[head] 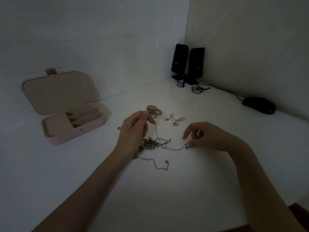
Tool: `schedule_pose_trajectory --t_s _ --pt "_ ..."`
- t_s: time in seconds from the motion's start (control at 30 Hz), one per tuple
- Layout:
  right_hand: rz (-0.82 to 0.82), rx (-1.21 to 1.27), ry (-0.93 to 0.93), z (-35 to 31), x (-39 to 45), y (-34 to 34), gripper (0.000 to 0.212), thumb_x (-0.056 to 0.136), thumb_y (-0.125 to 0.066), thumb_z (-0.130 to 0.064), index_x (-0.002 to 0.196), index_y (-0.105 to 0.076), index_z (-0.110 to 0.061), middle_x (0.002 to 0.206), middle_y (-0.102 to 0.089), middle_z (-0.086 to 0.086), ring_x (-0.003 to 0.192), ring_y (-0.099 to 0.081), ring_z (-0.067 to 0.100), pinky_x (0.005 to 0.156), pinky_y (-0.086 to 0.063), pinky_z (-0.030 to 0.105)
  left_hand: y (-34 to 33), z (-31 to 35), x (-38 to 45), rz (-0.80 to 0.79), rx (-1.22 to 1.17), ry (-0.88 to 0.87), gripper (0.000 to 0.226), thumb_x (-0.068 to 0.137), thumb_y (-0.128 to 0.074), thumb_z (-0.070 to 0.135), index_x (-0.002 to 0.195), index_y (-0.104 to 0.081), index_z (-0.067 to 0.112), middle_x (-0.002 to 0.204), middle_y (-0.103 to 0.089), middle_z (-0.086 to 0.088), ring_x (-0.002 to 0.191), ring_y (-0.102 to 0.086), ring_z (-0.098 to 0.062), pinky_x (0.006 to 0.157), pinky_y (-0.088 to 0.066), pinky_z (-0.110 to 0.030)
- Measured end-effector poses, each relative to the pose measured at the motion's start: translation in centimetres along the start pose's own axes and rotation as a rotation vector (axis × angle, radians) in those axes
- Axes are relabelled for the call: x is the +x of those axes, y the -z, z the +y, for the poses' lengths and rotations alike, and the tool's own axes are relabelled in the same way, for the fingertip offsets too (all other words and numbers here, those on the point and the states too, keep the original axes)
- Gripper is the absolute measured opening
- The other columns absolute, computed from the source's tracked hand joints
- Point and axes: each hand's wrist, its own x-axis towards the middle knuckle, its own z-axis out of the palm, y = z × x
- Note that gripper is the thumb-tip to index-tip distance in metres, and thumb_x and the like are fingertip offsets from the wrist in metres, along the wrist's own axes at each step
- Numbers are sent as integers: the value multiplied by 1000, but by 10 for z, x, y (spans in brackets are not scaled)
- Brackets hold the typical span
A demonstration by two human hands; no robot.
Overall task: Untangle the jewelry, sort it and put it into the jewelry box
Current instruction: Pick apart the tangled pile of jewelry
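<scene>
- The two bare forearms reach in over the white counter [167, 190] from the near edge.
- The left hand [133, 129] is raised, fingers pinching a thin silver chain [157, 136] near its upper end.
- The right hand [205, 136] pinches the chain's other end low by the counter, the remaining fingers loosely curled.
- Between the hands the chain runs into a tangled heap of gold and silver jewelry [150, 144].
- A smaller knot of gold rings and chains [153, 110] lies beyond.
- The open pink jewelry box [75, 123] stands well apart to the left.
</scene>
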Motion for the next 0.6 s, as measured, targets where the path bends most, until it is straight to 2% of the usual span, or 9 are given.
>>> schedule_pose_trajectory --t_s 0.1,0.17,0.27,0.37,0.43,0.5,0.6 --pt "16 -40 39 -3 4 -7 15 76 -76 -19 75 -64 -28 71 -53 -3 50 -44 -6 55 -36 5 1 2 1 24 -56 23 39 101 -37 19 66 -53 10 44 -31 5 40 -22 -8 40 -20 -19" --pt "15 -89 67 -3 5 -8 19 79 -73 -18 71 -61 -30 75 -51 -5 57 -44 -3 56 -36 7 1 4 0 21 -62 20 40 100 -36 17 63 -51 10 42 -31 6 40 -22 -8 40 -19 -19" --pt "31 -167 124 -3 9 -11 18 85 -67 -19 74 -57 -29 84 -50 -8 74 -47 5 62 -35 9 1 2 -1 40 -56 -5 40 97 -39 11 58 -48 8 42 -30 6 39 -23 -7 40 -20 -17" --pt "93 -204 169 -4 11 -16 18 91 -60 -18 77 -53 -27 84 -48 -11 76 -45 3 66 -34 16 4 -4 -1 67 74 -106 35 88 -43 20 55 -49 8 44 -32 3 42 -27 -9 43 -23 -18" --pt "193 -96 172 -10 9 -16 11 94 -54 -17 84 -55 -21 85 -56 -12 73 -51 0 63 -37 12 7 -9 -2 46 269 -191 31 84 -44 21 56 -51 11 45 -38 5 44 -33 -8 46 -26 -20" --pt "314 109 209 -18 4 -12 11 94 -53 -16 85 -55 -20 83 -66 -12 73 -60 -2 63 -43 8 7 -9 -4 -30 419 -214 25 79 -45 21 57 -56 17 50 -52 8 48 -47 -6 49 -33 -20" --pt "360 387 282 -32 -3 -4 3 89 -61 -11 86 -60 -12 79 -71 -3 78 -68 14 73 -54 26 5 -4 -7 -192 357 -115 17 70 -46 22 66 -62 22 69 -65 7 68 -59 -4 64 -43 -24"
